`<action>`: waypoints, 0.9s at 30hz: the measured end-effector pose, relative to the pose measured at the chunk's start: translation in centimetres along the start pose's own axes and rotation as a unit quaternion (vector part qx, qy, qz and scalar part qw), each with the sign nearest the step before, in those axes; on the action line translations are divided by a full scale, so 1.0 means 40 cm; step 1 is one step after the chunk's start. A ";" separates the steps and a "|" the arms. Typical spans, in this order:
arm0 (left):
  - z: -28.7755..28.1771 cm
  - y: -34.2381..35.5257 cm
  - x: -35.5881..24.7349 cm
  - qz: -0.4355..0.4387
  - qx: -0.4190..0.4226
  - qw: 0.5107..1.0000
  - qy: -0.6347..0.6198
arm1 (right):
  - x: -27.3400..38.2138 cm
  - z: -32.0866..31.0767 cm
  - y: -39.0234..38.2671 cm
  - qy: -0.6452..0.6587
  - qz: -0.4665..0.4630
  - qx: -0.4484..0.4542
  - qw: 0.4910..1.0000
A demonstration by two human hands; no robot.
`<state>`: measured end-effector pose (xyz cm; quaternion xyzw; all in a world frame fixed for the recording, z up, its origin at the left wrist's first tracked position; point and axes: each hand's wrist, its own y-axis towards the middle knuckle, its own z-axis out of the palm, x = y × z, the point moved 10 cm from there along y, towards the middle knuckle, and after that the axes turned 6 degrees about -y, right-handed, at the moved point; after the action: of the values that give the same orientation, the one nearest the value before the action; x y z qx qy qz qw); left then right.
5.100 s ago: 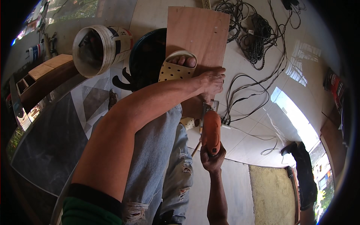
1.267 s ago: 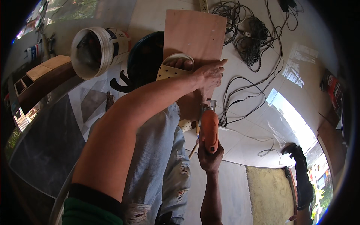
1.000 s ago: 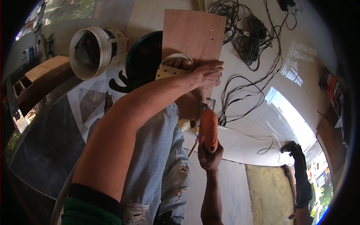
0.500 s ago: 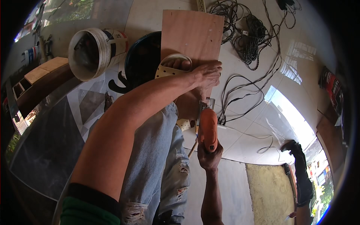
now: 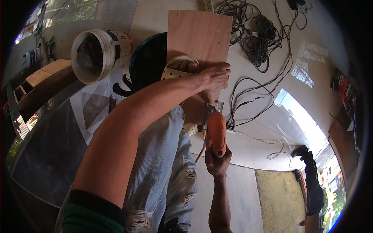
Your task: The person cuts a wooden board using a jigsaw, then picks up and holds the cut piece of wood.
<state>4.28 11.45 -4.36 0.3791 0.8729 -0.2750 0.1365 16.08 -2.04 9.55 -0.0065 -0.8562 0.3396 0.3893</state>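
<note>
My left hand (image 5: 213,79) grips the right edge of a reddish plywood board (image 5: 198,35), fingers curled over it, forearm across my jeans. My foot in a cream spotted slipper (image 5: 171,73) rests on the board's left part. Lower down, my right hand (image 5: 217,161) is closed round the rear of an orange power saw (image 5: 216,130), apparently a jigsaw, whose metal base meets the board just below my left hand. The saw's blade is too small to make out.
Tangled black cables (image 5: 262,42) lie right of the board. A white bucket (image 5: 81,64) on its side and a dark round tub (image 5: 143,54) are left. Another person's black-clad leg (image 5: 312,182) is at lower right. A wooden piece (image 5: 42,70) lies far left.
Since five seconds ago, my left hand and the saw have shifted slightly up along the board, and the whole view has drifted a little. The last second shows almost no motion.
</note>
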 end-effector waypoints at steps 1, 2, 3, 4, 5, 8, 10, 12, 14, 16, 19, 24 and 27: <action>-0.001 0.000 -0.001 0.001 0.000 1.000 0.002 | -0.001 0.001 0.000 0.002 0.003 0.002 1.000; -0.001 0.001 -0.001 0.001 0.001 1.000 0.001 | -0.001 0.001 0.001 0.000 0.002 0.002 1.000; -0.001 0.001 0.000 0.001 0.002 1.000 0.001 | 0.001 0.000 0.001 -0.003 -0.002 0.000 1.000; -0.001 0.001 -0.001 0.002 0.002 1.000 0.003 | 0.001 0.001 0.002 -0.003 -0.004 0.002 1.000; -0.001 0.000 -0.001 0.002 0.003 1.000 0.001 | 0.003 0.001 0.004 -0.005 -0.009 0.002 1.000; 0.000 -0.002 -0.003 0.002 0.004 1.000 0.000 | -0.002 0.003 0.001 -0.018 0.003 0.028 0.999; 0.001 -0.003 -0.001 0.002 0.006 1.000 -0.002 | -0.006 0.006 0.000 -0.022 0.012 0.041 0.999; -0.002 -0.002 0.001 0.003 0.005 1.000 0.000 | -0.005 0.006 0.000 -0.023 0.012 0.042 0.999; 0.000 -0.003 0.000 0.000 0.011 1.000 0.011 | -0.007 0.006 0.001 -0.019 0.015 0.042 0.999; 0.003 -0.002 0.000 -0.008 0.020 0.999 0.045 | -0.009 0.007 0.001 -0.019 0.017 0.042 0.999; 0.001 -0.003 -0.001 -0.003 0.018 0.999 0.030 | -0.013 0.009 0.001 -0.020 0.018 0.043 0.999; 0.001 -0.004 0.000 0.002 0.015 1.000 0.016 | -0.007 0.007 0.004 -0.015 0.007 0.039 0.999; 0.000 -0.002 0.002 0.003 0.014 1.000 0.013 | -0.005 0.006 0.006 -0.021 0.012 0.042 0.999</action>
<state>4.16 11.43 -4.37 0.3872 0.8695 -0.2820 0.1203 15.99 -2.05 9.17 0.0066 -0.8488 0.3804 0.3673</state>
